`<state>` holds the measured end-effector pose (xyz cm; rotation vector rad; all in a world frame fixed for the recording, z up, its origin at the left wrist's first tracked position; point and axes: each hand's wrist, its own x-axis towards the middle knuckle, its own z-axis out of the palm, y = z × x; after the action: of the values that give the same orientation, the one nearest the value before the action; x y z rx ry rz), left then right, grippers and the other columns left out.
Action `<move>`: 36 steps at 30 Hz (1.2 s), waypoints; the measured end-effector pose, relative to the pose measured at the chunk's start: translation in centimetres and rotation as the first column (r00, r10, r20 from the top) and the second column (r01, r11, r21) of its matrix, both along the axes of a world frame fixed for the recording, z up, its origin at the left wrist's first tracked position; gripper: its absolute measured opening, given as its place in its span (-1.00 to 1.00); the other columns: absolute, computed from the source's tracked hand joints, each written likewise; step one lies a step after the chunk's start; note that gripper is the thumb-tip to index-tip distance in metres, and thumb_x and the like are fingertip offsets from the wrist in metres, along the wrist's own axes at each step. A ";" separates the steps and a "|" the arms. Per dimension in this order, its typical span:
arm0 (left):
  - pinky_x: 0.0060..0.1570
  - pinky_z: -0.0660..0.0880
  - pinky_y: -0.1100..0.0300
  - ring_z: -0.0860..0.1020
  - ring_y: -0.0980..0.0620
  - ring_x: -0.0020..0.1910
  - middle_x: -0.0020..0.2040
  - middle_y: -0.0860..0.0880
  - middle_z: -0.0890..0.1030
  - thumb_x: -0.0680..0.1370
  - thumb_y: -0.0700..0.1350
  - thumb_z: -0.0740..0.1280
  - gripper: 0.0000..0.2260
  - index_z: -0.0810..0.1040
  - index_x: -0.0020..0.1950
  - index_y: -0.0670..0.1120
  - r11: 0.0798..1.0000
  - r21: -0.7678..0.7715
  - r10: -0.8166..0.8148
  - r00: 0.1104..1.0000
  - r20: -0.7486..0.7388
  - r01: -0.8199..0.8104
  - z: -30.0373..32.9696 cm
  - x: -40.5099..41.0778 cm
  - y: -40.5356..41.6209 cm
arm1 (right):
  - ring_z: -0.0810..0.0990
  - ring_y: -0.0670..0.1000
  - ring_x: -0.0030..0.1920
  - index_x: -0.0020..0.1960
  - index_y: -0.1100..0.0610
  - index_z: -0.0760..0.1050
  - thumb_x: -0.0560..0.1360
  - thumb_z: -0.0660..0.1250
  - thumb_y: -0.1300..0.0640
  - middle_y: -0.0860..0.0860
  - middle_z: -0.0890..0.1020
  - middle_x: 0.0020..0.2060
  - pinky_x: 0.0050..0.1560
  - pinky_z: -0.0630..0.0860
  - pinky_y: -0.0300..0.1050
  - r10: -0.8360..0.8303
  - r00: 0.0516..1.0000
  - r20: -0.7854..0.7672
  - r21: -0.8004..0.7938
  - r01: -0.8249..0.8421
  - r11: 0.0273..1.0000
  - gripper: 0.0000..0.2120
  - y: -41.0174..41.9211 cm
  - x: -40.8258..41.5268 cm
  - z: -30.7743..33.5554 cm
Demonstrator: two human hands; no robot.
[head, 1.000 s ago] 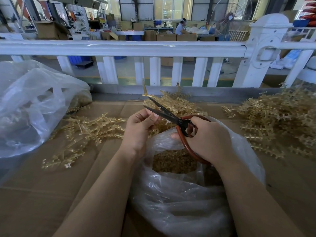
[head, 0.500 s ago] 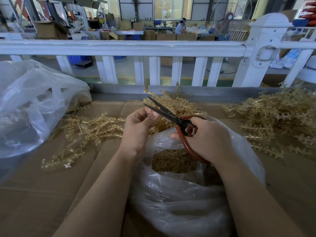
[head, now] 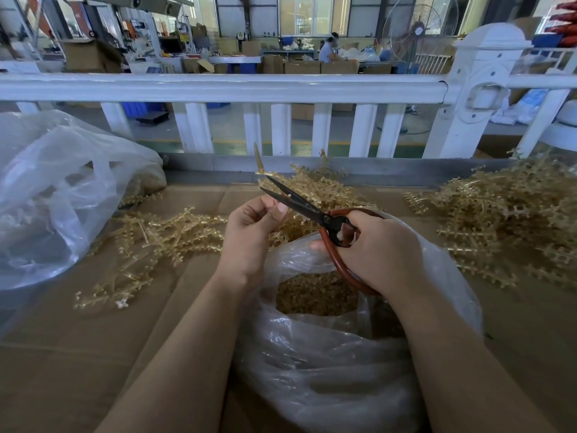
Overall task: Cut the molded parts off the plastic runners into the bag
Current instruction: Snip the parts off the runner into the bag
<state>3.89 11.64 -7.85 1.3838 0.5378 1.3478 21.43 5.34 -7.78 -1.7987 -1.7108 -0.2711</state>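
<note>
A: Where are you in the job?

B: Mid-cut, by my reading. Your left hand pinches a runner between thumb and curled fingers; its tip stands up at 12 o'clock from that hand, tilted a little left. Your right hand is wrapped through the red loops of the scissors, and the blades lie apart, pointing toward 10 o'clock from the pivot, with their tips close to the runner just above your left thumb.

A: Is the blade on a part yet?

B: You cannot tell from here. The stem is thin and the blade tips overlap it, so whether they touch plastic is unclear.

A: And the bag?

B: The bag sits open at 6 o'clock from the scissors, right under both wrists, with a heap of cut parts showing in its mouth. Anything clipped at the blades looks likely to fall short of the mouth, toward 12 o'clock, unless you bring the runner back over it.

A: So what does the next move need?

B: Set the open blades on the neck where a part joins the stem, keep your left thumb clear of the lower blade, then close. Hold the runner over the bag's mouth so the part drops in.

A: Much left?

B: Plenty, I'd judge. A pile of runners lies at 3 o'clock from your hands, another pile at 9 o'clock, and more at 12 o'clock.
</note>
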 end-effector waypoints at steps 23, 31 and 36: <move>-0.18 0.31 0.19 0.33 0.06 -0.29 -0.35 0.00 0.44 0.59 -0.29 0.30 -0.70 0.51 -0.33 -0.06 0.998 -0.060 0.037 0.999 0.011 -0.036 0.0 -0.1 0.2 | 0.45 -0.15 -0.35 -0.18 0.02 0.59 0.37 0.21 -0.53 -0.21 0.53 -0.34 -0.28 0.21 -0.49 0.069 0.996 -0.050 0.096 -0.064 0.993 -0.39 0.4 0.3 -0.5; -0.26 0.40 0.29 0.43 0.11 -0.33 -0.34 0.00 0.54 0.51 -0.21 0.39 -0.83 0.60 -0.30 -0.08 0.978 -0.207 0.012 0.999 -0.034 -0.019 -0.4 0.1 0.2 | 0.55 -0.21 -0.38 -0.27 -0.03 0.57 0.31 0.29 -0.50 -0.23 0.55 -0.44 -0.35 0.41 -0.42 0.088 0.966 -0.242 0.046 -0.079 0.996 -0.48 0.4 0.1 -0.8; -0.37 0.46 0.33 0.49 0.13 -0.42 -0.39 -0.01 0.56 0.55 -0.29 0.35 -0.87 0.58 -0.19 -0.23 0.967 -0.226 -0.124 0.992 -0.022 0.116 -0.5 0.5 -0.3 | 0.64 -0.11 -0.39 -0.17 0.01 0.66 0.38 0.45 -0.28 -0.12 0.65 -0.42 -0.28 0.66 0.00 0.120 0.872 -0.475 -0.015 -0.145 0.989 -0.66 0.6 0.1 -0.6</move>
<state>4.43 11.38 -8.39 1.2372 0.6009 1.1298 21.51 5.93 -8.39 -1.6022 -1.4820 0.2592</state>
